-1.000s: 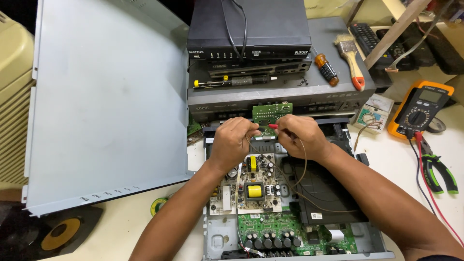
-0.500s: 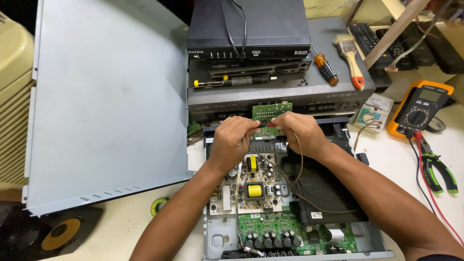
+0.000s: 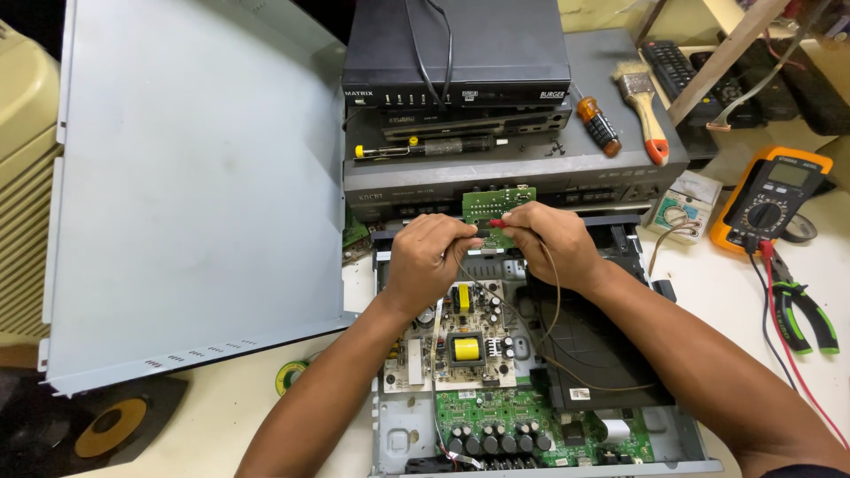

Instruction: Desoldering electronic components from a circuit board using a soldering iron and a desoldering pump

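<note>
An opened grey player chassis [image 3: 390,438] lies in front of me with a beige power board [image 3: 460,341] and a green main board [image 3: 513,425] inside. Over its far edge stands a small green circuit board [image 3: 498,204]. My left hand [image 3: 429,261] pinches a dark probe near the board's lower edge. My right hand [image 3: 553,243] holds a red meter probe [image 3: 498,223] with its tip on that small board. A thin brown lead [image 3: 553,319] loops down from my right hand across the black drive tray [image 3: 593,350].
A large grey metal cover [image 3: 195,177] lies at left. Stacked players [image 3: 460,53] stand behind, bearing two screwdrivers [image 3: 598,124] and a paintbrush [image 3: 646,111]. An orange multimeter [image 3: 775,199], green-handled pliers [image 3: 810,314] and remotes [image 3: 682,71] are at right. A solder roll [image 3: 288,376] sits near my left forearm.
Both hands stay at the small green board; the probe tips have shifted only slightly along its lower edge.
</note>
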